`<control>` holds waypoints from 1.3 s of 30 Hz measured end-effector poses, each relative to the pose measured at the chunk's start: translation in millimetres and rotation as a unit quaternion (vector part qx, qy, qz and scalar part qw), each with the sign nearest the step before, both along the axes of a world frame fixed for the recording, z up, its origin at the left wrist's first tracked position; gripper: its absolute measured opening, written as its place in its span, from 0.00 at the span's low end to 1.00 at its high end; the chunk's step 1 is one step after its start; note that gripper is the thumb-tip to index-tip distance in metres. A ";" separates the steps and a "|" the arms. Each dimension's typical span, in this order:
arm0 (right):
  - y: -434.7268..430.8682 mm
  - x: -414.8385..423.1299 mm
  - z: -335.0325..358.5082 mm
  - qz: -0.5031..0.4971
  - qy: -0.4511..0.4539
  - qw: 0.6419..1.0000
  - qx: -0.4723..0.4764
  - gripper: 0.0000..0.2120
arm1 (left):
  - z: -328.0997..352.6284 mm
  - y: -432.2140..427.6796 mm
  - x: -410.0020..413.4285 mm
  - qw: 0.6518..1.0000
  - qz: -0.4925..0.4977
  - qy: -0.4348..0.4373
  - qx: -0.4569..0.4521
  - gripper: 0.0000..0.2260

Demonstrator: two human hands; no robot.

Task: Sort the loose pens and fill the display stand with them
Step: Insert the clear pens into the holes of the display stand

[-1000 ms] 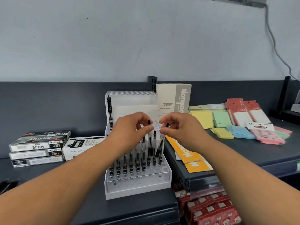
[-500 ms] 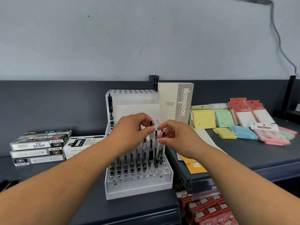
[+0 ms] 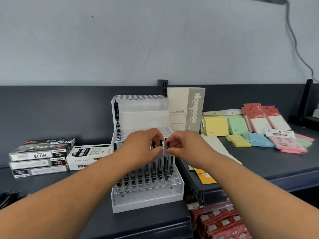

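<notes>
A: Starting at the far left?

B: At the table edge, a dark heap of loose pens, too blurred to count. Next, a stack of boxes marked HQ35, touching a white box on its right.

A: And in the middle?

B: Display stand, clear and stepped, standing on the table. On its left side, at a higher step, a lone pen, upright. On a lower step, a row of pens standing in the holes, with bare holes in front.

A: Hands?

B: Left hand over the right part of that row, fingers curled, pinching the top of the left-held pen. Just beside it, right hand, fingers curled likewise, pinching the top of the right-held pen. Both pens upright, lower ends down among the row; fully seated or not, cannot tell.

A: Further right?

B: Behind the stand's right corner, a notebook standing upright. Then an orange booklet partly under pale paper, and sticky notes lying flat: yellow pads, a green pad, blue pads, pink packs. Below the table edge, red packets.
</notes>
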State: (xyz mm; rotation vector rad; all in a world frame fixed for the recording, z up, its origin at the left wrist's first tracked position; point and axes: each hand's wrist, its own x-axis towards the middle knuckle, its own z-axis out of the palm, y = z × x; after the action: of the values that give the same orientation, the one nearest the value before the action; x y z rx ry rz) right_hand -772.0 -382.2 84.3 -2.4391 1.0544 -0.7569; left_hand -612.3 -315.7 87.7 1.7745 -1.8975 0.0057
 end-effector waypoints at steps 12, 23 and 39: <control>2.4 -1.3 -1.0 -0.027 0.055 0.997 -0.036 0.13 | -0.2 1.9 -3.2 0.995 0.026 -0.095 -0.005 0.11; 27.1 39.4 15.2 0.012 0.025 0.982 -0.185 0.16 | -0.6 49.3 36.6 0.978 0.154 -0.093 -0.105 0.18; 232.8 236.6 -9.8 0.198 0.048 0.949 -0.239 0.32 | -26.5 317.5 191.4 0.872 0.455 -0.173 -0.046 0.27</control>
State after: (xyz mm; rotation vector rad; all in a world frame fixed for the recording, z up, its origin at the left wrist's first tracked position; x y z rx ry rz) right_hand -535.3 -149.5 74.5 -2.9884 0.4031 -0.8332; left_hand -420.9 1.8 61.3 2.5444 -1.0410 0.7791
